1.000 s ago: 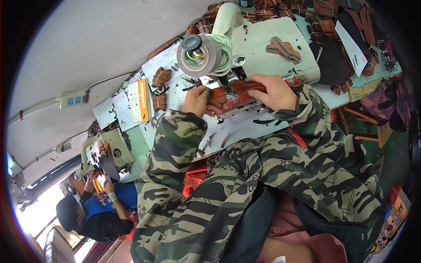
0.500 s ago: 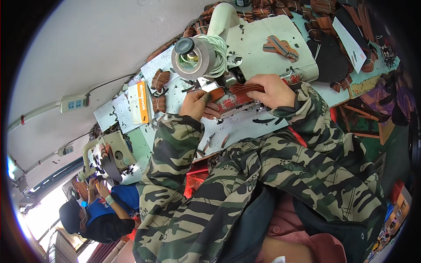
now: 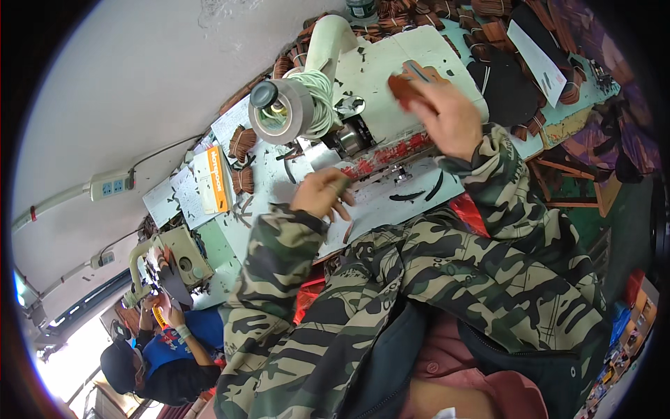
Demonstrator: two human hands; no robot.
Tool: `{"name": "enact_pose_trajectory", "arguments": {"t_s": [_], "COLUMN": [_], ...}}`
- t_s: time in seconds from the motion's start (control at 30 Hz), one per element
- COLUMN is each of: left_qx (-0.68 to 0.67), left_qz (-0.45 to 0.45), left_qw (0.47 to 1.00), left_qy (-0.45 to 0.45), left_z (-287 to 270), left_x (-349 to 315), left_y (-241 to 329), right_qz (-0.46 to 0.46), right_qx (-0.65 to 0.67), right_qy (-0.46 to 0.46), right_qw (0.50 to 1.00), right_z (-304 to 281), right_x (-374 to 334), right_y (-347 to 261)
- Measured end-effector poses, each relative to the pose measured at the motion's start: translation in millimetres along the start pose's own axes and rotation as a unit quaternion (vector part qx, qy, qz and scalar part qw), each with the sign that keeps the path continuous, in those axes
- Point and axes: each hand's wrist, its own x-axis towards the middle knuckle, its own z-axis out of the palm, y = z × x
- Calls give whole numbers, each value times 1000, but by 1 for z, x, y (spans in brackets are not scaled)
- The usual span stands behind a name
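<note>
My right hand [image 3: 450,119], smeared by motion, is over the cream bed of the machine [image 3: 380,77]. Its fingers close on a reddish-brown leather piece [image 3: 403,91]. Just beyond it, partly covered by the hand, lie grey-and-orange strips [image 3: 417,70]. In front of the machine's roller head [image 3: 356,135], my left hand [image 3: 321,194] hovers over the work surface, fingers loosely apart, with nothing visible in them. A dark patch shows at its thumb tip.
Brown strip bundles [image 3: 242,143] and an orange-and-white notebook [image 3: 211,180] lie left of the machine. Dark scraps [image 3: 407,196] litter the white tabletop. More bundles line the back edge, beside a bottle [image 3: 361,10]. A co-worker [image 3: 167,349] sits at another machine, far left.
My right hand has moved up and right, away from the roller head, carrying the leather piece. My left hand has let go of the orange-brown leather. The view has shifted slightly.
</note>
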Motion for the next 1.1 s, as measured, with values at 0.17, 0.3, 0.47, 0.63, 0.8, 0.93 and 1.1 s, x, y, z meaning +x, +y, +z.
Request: {"name": "enact_pose_trajectory", "arguments": {"t_s": [0.17,0.3,0.47,0.63,0.8,0.93,1.1], "left_qx": [-16,30,218,303,298,230,205], "left_qz": [57,59,77,-101,-80,317,419], "left_qw": [996,985,869,825,860,814,818], "left_qy": [-60,159,438,467,406,430,338], "left_z": [41,2,-159,-251,-280,-201,-148], "left_x": [-18,-33,-3,17,5,-46,-114], "left_y": [-26,-60,-178,-198,-215,-190,-217], "right_qz": [-101,-104,-112,-71,-48,173,341], "right_qx": [-197,-183,-181,57,315,456,613], "right_qy": [31,49,72,-30,-310,-214,-493], "right_qw": [975,976,974,995,896,846,515], "right_z": [24,30,32,47,132,246,275], "right_x": [-16,-29,-24,-58,-78,-77,-70], "right_y": [3,3,-25,-120,-219,-236,-266]}}
